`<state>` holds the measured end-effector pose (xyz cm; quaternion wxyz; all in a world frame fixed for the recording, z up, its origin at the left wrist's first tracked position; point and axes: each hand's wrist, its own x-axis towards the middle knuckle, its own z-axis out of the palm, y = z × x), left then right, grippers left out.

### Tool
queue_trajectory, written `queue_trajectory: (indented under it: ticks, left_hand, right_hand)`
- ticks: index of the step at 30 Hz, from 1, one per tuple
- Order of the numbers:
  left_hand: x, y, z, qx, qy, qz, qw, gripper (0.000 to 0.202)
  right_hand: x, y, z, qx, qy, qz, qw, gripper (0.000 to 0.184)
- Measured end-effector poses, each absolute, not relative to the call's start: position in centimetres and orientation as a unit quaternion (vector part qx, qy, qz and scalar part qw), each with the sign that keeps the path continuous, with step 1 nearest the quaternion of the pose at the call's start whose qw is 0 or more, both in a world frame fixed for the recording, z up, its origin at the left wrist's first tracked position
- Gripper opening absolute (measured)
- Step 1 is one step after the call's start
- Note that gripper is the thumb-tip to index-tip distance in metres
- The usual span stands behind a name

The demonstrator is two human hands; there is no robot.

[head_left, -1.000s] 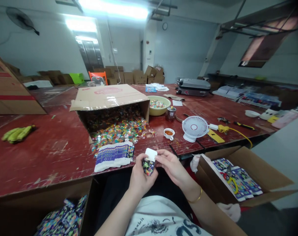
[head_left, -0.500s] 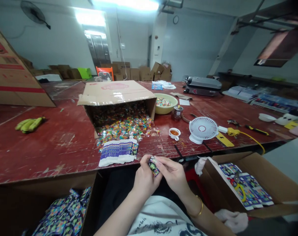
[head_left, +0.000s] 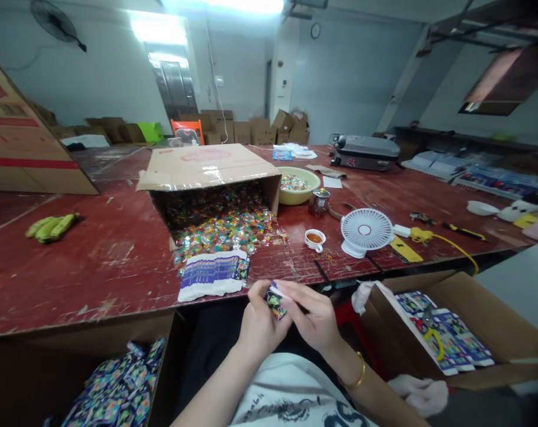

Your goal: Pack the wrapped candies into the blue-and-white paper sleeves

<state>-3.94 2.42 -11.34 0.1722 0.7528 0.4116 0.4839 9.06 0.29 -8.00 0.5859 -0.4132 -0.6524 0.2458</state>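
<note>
Between my two hands, just past the table's front edge, is a small printed packet (head_left: pixel 275 303), dark with green and purple. My left hand (head_left: pixel 261 323) wraps round its left side. The fingers of my right hand (head_left: pixel 312 314) pinch its top right edge, where a pale strip shows. A fanned row of purple and white packets (head_left: pixel 213 274) lies on the table ahead of my left hand. Behind it, small colourful wrapped pieces (head_left: pixel 224 234) spill from a cardboard box (head_left: pixel 207 159) lying on its side.
Lower left, a carton holds many dark printed packets (head_left: pixel 118 385). At right, an open carton (head_left: pixel 504 323) holds printed packs and yellow-handled scissors (head_left: pixel 434 341). On the red table (head_left: pixel 118 261) stand a cup (head_left: pixel 314 239), a white fan (head_left: pixel 365 231), a jar (head_left: pixel 320 203), a basin (head_left: pixel 311 193) and bananas (head_left: pixel 51 227).
My right fingers have shifted slightly along the packet's top edge, where a pale strip now shows. Both hands still hold the packet in nearly the same place.
</note>
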Motion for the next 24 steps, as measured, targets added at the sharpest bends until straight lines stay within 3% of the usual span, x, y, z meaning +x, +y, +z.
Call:
queue_trajectory:
  ticks: [2, 4, 7, 10, 14, 19, 21, 24]
  left_hand:
    - [-4.0, 2.3, -11.1, 0.750, 0.406, 0.483, 0.198, 0.071]
    - [-4.1, 2.3, -11.2, 0.754, 0.420, 0.458, 0.212, 0.078]
    - [-4.2, 2.5, -11.6, 0.760, 0.447, 0.432, 0.190, 0.078]
    - [-4.0, 2.6, -11.9, 0.770, 0.453, 0.418, 0.164, 0.077]
    - [-4.0, 2.6, -11.7, 0.782, 0.464, 0.387, 0.155, 0.075]
    - [-4.2, 2.5, -10.7, 0.750, 0.481, 0.376, 0.253, 0.070]
    - [-4.1, 2.7, -10.3, 0.718, 0.478, 0.383, 0.332, 0.069]
    - [-4.2, 2.9, -9.7, 0.660, 0.454, 0.419, 0.427, 0.063]
  right_hand:
    - [8.8, 0.1, -7.9, -0.407, -0.645, 0.258, 0.593, 0.020]
    - [8.5, 0.3, -7.9, -0.427, -0.577, 0.342, 0.607, 0.016]
    - [8.3, 1.2, -8.0, -0.438, -0.454, 0.472, 0.616, 0.020]
    - [8.3, 2.0, -8.3, -0.444, -0.402, 0.502, 0.624, 0.025]
    - [8.2, 2.3, -8.5, -0.458, -0.400, 0.490, 0.625, 0.025]
    - [8.7, 1.2, -8.2, -0.427, -0.635, 0.299, 0.570, 0.020]
    - [9.0, 0.7, -8.0, -0.408, -0.709, 0.253, 0.516, 0.033]
    - [9.0, 0.5, -7.4, -0.427, -0.773, 0.222, 0.414, 0.086]
